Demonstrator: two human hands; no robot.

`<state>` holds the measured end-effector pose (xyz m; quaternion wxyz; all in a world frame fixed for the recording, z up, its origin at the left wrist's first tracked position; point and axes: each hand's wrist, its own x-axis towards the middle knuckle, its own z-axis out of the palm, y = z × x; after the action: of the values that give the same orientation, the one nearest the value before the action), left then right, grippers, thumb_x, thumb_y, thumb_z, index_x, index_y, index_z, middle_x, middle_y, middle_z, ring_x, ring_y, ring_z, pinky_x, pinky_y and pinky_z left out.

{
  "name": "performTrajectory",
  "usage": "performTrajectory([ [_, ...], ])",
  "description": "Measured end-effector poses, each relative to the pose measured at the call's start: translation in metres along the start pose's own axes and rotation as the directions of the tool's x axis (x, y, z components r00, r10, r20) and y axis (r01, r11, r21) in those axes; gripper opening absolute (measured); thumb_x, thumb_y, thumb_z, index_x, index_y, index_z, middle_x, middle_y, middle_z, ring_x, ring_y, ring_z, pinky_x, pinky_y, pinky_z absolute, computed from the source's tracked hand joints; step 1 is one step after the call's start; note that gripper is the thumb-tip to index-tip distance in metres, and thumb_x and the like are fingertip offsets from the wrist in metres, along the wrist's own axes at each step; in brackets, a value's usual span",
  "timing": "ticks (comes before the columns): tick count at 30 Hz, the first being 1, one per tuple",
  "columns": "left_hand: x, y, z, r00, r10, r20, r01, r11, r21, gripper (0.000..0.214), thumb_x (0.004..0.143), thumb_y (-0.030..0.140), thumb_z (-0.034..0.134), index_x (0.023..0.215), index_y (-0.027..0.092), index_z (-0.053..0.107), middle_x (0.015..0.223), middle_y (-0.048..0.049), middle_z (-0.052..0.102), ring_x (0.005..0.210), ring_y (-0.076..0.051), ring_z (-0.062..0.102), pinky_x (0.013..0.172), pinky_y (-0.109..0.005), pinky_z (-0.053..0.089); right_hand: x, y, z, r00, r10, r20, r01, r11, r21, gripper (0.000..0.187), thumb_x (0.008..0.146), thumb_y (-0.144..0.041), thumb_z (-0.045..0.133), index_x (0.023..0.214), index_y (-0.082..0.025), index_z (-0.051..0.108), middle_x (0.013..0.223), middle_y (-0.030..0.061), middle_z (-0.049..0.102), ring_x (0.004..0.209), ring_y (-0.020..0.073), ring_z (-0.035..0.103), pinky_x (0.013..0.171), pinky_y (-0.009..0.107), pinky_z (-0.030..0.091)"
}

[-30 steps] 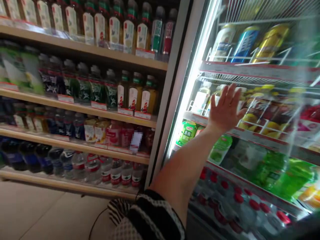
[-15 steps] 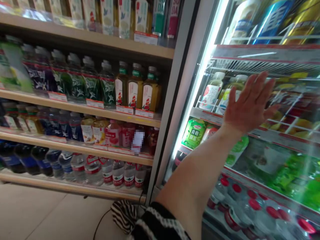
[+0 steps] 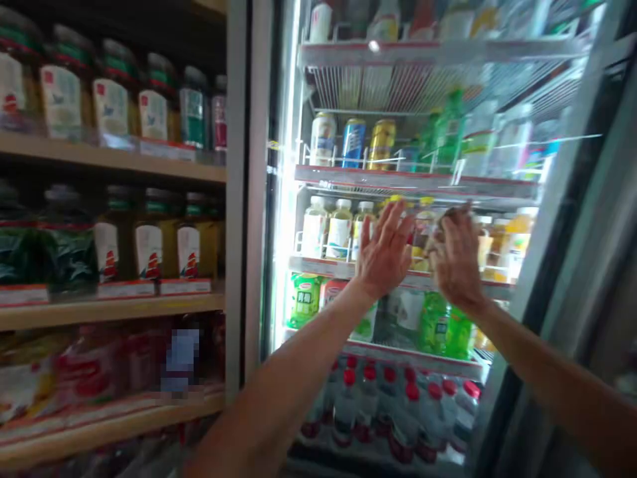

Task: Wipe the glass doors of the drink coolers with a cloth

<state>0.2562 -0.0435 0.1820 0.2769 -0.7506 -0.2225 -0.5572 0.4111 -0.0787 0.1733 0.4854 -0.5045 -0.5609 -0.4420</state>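
In the head view, the left hand is raised flat with fingers spread and empty, held in front of the lit glass-fronted drinks fridge. The right hand, just beside it, is also open-palmed and holds nothing. Both hands are level with the fridge's white wire middle shelf, where pale yellow-green bottles with white caps stand just left of the left hand, with three upright drink cans one shelf above and red-capped clear water bottles at the bottom; whether the palms touch the glass cannot be told.
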Motion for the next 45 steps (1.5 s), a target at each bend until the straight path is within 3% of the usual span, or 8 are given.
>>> performTrajectory([
  [6, 0.027, 0.068, 0.04, 0.985, 0.168, 0.04, -0.159, 0.972, -0.172, 0.049, 0.092, 0.032, 0.031, 0.136, 0.013, 0.033, 0.144, -0.0105, 0.036, 0.134, -0.017, 0.031, 0.111, -0.04, 0.027, -0.006, 0.016, -0.017, 0.987, 0.163, 0.011, -0.147, 0.859, 0.49, 0.054, 0.093, -0.03, 0.007, 0.146, -0.019, 0.006, 0.145, 0.0096, 0.036, 0.134, 0.0148, 0.033, 0.107, 0.039, 0.035],
  [10, 0.029, 0.079, 0.065, 0.981, 0.192, 0.034, -0.19, 0.98, -0.055, 0.052, 0.088, 0.033, 0.039, 0.135, 0.01, 0.034, 0.147, -0.013, 0.029, 0.138, -0.024, 0.021, 0.112, -0.045, 0.024, -0.005, 0.054, -0.032, 0.95, 0.261, -0.175, -0.187, 0.917, 0.353, 0.052, 0.093, -0.032, 0.01, 0.144, -0.019, 0.016, 0.142, 0.0107, 0.039, 0.131, 0.0165, 0.037, 0.106, 0.042, 0.035],
  [14, 0.028, 0.038, 0.049, 0.971, 0.237, 0.03, -0.238, 0.971, 0.019, 0.049, 0.086, 0.021, 0.039, 0.134, 0.011, 0.036, 0.149, -0.0098, 0.027, 0.14, -0.022, 0.01, 0.113, -0.041, 0.025, -0.012, 0.106, -0.044, 0.965, 0.158, -0.211, -0.177, 0.981, -0.074, 0.051, 0.093, -0.036, 0.022, 0.139, -0.017, 0.032, 0.144, 0.0129, 0.035, 0.137, 0.0236, 0.026, 0.109, 0.052, 0.023],
  [20, 0.039, -0.026, 0.013, 0.974, -0.049, -0.222, 0.076, 0.99, 0.118, 0.054, 0.084, 0.019, 0.04, 0.137, 0.014, 0.032, 0.148, -0.0104, 0.027, 0.14, -0.025, 0.013, 0.113, -0.049, 0.023, -0.033, 0.122, -0.032, 0.98, 0.124, -0.158, -0.164, 0.948, -0.272, 0.057, 0.091, -0.036, 0.027, 0.144, -0.014, 0.019, 0.148, 0.0152, 0.027, 0.14, 0.0263, 0.015, 0.11, 0.052, 0.019],
  [28, 0.001, 0.114, 0.098, 0.892, 0.449, 0.054, -0.448, 0.894, -0.032, 0.041, 0.087, 0.024, 0.039, 0.126, 0.011, 0.046, 0.141, -0.01, 0.041, 0.137, -0.023, 0.024, 0.11, -0.043, 0.031, -0.032, 0.119, -0.032, 0.976, 0.174, -0.134, -0.206, 0.936, -0.286, 0.055, 0.092, -0.033, 0.024, 0.143, -0.015, 0.022, 0.147, 0.0129, 0.03, 0.14, 0.0234, 0.015, 0.111, 0.049, 0.019],
  [34, 0.002, 0.036, 0.05, 0.998, 0.017, -0.054, -0.015, 0.999, 0.035, 0.052, 0.09, 0.026, 0.038, 0.141, 0.02, 0.028, 0.147, -0.0099, 0.031, 0.138, -0.024, 0.022, 0.113, -0.051, 0.019, -0.036, 0.118, -0.038, 0.98, 0.183, -0.084, -0.2, 0.936, -0.289, 0.055, 0.091, -0.031, 0.024, 0.145, -0.019, 0.017, 0.148, 0.0083, 0.029, 0.141, 0.0208, 0.013, 0.112, 0.047, 0.018],
  [37, 0.004, 0.011, 0.034, 0.964, -0.198, -0.179, 0.207, 0.978, 0.033, 0.055, 0.089, 0.029, 0.041, 0.141, 0.016, 0.027, 0.149, -0.013, 0.025, 0.139, -0.028, 0.016, 0.112, -0.053, 0.018, -0.036, 0.113, -0.037, 0.969, 0.23, -0.088, -0.245, 0.927, -0.284, 0.056, 0.091, -0.03, 0.024, 0.145, -0.018, 0.016, 0.15, 0.0091, 0.026, 0.141, 0.0217, 0.012, 0.113, 0.048, 0.015],
  [45, -0.037, 0.086, 0.084, 0.94, 0.34, 0.021, -0.338, 0.939, -0.062, 0.048, 0.088, 0.022, 0.042, 0.135, 0.016, 0.037, 0.142, -0.0087, 0.04, 0.139, -0.02, 0.02, 0.114, -0.04, 0.021, -0.037, 0.116, -0.033, 0.972, 0.213, -0.103, -0.234, 0.926, -0.297, 0.057, 0.09, -0.034, 0.025, 0.144, -0.014, 0.022, 0.149, 0.0114, 0.027, 0.14, 0.0232, 0.014, 0.112, 0.049, 0.016],
])
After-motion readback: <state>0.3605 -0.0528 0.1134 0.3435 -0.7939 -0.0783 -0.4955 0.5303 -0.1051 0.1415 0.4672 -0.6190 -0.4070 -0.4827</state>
